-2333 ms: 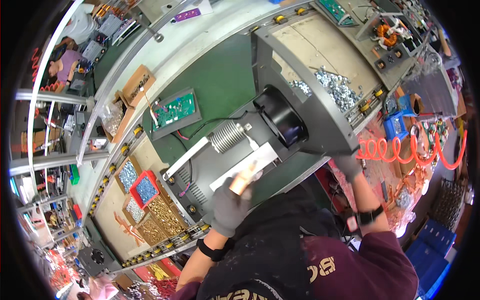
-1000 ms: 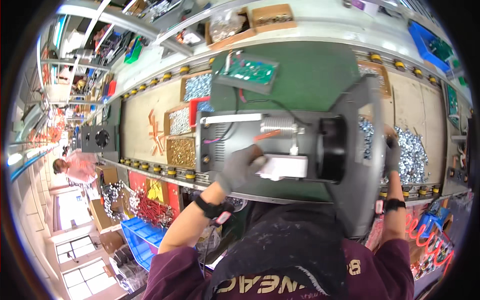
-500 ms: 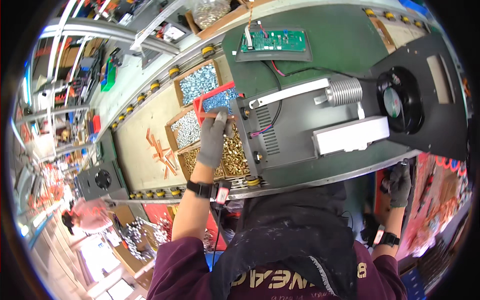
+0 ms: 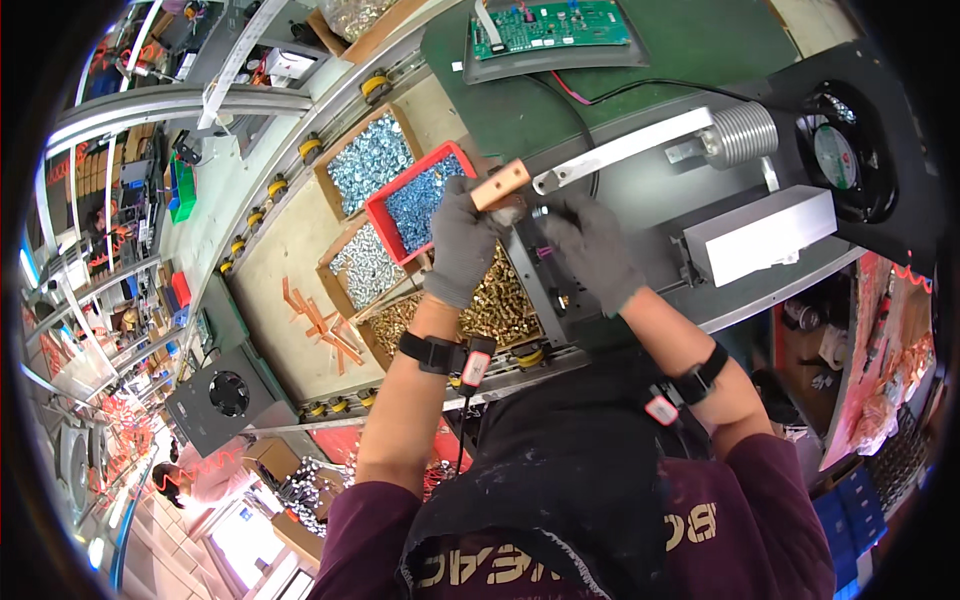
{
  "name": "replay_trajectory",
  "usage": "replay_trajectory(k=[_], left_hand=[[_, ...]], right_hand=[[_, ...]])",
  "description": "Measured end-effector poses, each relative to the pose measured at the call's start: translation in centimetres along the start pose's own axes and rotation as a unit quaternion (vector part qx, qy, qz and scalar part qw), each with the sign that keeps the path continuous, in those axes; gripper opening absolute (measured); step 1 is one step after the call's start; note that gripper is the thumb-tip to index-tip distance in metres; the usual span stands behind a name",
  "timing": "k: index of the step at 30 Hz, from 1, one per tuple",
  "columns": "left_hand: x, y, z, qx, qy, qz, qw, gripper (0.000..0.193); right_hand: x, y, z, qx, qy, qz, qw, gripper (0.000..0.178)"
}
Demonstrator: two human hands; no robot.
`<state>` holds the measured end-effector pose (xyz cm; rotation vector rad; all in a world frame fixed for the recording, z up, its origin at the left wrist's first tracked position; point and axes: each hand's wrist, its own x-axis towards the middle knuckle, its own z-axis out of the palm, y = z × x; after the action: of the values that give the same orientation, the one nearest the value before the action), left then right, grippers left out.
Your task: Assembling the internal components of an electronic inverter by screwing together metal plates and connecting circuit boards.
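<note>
My left hand point(image 4: 462, 245), in a grey glove, is closed around a flat copper strip with holes point(image 4: 500, 186). The strip sits over the left end of a black metal panel point(image 4: 640, 240), close to the end of a silvery bar point(image 4: 630, 150). Just right of it, my gloved right hand point(image 4: 597, 250) has its fingers bent together at a small shiny metal piece point(image 4: 540, 211), whose kind is too small to make out. On the panel are a metal coil point(image 4: 745, 135), a white box-shaped part point(image 4: 765, 235) and a round black fan point(image 4: 838, 158).
Left of the panel stand a red tray of bluish fasteners point(image 4: 418, 205) and cardboard boxes of silvery screws point(image 4: 368, 268) and brass-coloured fasteners point(image 4: 500, 300). More copper strips point(image 4: 325, 325) lie further left. A green circuit board point(image 4: 560, 28) sits at the back. A person point(image 4: 205, 472) is at lower left.
My right hand has come from the lower right up to the panel's left end. My left hand has moved slightly right with the copper strip, which is turned now. The view has shifted.
</note>
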<state>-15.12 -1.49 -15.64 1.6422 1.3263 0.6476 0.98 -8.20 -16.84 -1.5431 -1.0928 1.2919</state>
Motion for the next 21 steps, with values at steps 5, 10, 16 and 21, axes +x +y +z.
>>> replay_trajectory(k=[5, 10, 16, 21], left_hand=[[-0.1, 0.3, 0.5, 0.084, 0.028, 0.05, 0.995, 0.036], [0.5, -0.4, 1.0, 0.141, 0.013, 0.06, 0.988, 0.054], [0.7, -0.4, 0.9, 0.176, 0.01, 0.066, 0.982, 0.043], [0.4, -1.7, 1.1, 0.232, 0.043, 0.102, 0.966, 0.043]], right_hand=[[2.6, 2.0, 1.6, -0.011, 0.051, -0.002, 0.999, 0.021], [3.7, 3.4, 1.1, -0.06, 0.035, -0.033, 0.997, 0.022], [5.1, 2.9, -0.7, -0.083, -0.084, -0.017, 0.993, 0.033], [5.8, 4.4, 0.0, -0.076, -0.107, 0.093, 0.987, 0.052]])
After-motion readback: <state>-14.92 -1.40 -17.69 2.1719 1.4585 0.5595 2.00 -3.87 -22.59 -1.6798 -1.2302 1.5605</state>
